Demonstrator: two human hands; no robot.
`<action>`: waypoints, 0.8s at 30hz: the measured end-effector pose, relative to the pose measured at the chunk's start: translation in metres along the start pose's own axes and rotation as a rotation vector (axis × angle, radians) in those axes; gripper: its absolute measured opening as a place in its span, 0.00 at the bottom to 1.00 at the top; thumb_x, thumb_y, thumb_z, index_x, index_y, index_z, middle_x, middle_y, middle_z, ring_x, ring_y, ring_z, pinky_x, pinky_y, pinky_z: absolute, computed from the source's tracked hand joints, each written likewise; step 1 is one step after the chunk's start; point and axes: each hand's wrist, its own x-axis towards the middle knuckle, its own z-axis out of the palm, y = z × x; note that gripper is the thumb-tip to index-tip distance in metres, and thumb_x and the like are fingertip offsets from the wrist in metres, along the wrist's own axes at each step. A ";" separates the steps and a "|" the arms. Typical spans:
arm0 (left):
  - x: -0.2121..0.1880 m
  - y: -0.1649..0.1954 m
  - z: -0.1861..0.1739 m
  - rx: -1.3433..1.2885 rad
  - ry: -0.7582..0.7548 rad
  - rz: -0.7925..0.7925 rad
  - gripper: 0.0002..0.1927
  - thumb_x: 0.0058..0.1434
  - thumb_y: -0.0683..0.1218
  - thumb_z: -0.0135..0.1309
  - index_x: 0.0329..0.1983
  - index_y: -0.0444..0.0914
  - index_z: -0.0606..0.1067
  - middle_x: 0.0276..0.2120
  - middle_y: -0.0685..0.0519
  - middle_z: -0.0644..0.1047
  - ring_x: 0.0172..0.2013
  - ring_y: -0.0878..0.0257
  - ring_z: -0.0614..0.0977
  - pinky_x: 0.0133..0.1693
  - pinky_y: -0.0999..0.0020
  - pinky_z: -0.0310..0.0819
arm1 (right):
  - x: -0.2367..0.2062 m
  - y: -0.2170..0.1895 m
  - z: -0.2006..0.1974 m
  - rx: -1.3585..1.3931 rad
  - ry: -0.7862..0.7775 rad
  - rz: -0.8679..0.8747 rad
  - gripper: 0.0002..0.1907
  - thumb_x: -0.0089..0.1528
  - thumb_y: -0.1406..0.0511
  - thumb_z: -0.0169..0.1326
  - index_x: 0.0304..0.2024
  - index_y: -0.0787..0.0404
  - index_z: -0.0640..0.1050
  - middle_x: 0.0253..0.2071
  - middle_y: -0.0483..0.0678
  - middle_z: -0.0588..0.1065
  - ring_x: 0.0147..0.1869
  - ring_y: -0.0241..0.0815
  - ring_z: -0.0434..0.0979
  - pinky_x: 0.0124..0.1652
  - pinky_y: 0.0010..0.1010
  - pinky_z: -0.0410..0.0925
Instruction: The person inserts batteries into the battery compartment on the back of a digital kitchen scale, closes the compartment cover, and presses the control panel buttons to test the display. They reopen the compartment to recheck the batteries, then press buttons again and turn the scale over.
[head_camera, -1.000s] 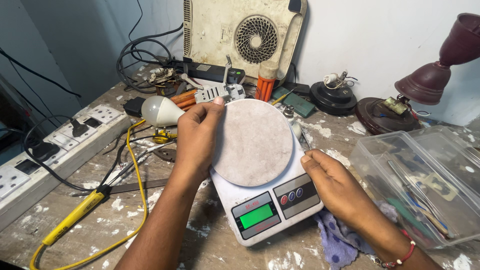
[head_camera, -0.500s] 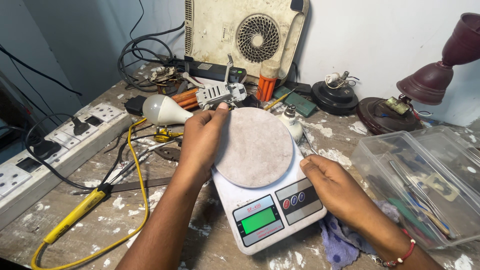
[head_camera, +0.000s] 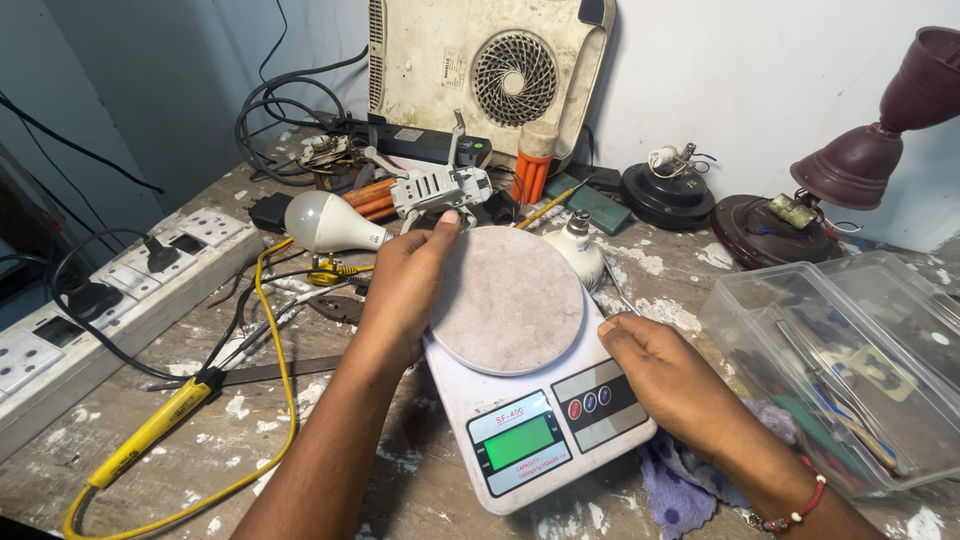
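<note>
A white digital kitchen scale (head_camera: 560, 420) with a round grey weighing plate (head_camera: 508, 300) and a lit green display lies on the workbench in front of me. My left hand (head_camera: 405, 290) clasps the plate's left rim, fingers curled over its far edge. My right hand (head_camera: 672, 385) grips the scale body's right edge beside the buttons. Just beyond my left fingertips sits a small white drone (head_camera: 440, 188).
A white bulb (head_camera: 325, 222) and a yellow soldering iron (head_camera: 150, 430) with its cable lie to the left, beside a long power strip (head_camera: 110, 300). A clear plastic box (head_camera: 850, 370) of tools stands at right. A second bulb (head_camera: 580, 250), lamp bases and cables crowd the back.
The scale has shifted slightly away from me and to the right under both hands. The second bulb behind the plate has come into view.
</note>
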 end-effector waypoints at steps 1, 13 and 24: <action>0.000 0.000 0.000 0.002 0.000 0.001 0.28 0.64 0.60 0.53 0.42 0.28 0.80 0.29 0.51 0.80 0.29 0.66 0.76 0.32 0.70 0.71 | 0.000 0.000 0.000 -0.004 0.001 -0.002 0.19 0.69 0.59 0.43 0.37 0.66 0.80 0.29 0.45 0.79 0.34 0.33 0.74 0.38 0.28 0.69; 0.000 0.000 0.001 0.031 0.001 -0.001 0.29 0.63 0.60 0.52 0.45 0.27 0.80 0.31 0.49 0.81 0.31 0.65 0.77 0.35 0.69 0.72 | -0.007 -0.017 0.002 -0.072 0.040 -0.050 0.15 0.69 0.60 0.44 0.49 0.64 0.74 0.33 0.46 0.77 0.38 0.32 0.73 0.41 0.29 0.69; 0.002 -0.001 0.002 0.113 0.027 0.021 0.29 0.63 0.61 0.53 0.42 0.29 0.81 0.28 0.52 0.78 0.30 0.67 0.74 0.32 0.70 0.69 | -0.026 -0.044 0.006 -0.444 0.129 -0.759 0.25 0.72 0.67 0.41 0.73 0.57 0.63 0.57 0.62 0.76 0.58 0.54 0.76 0.52 0.40 0.69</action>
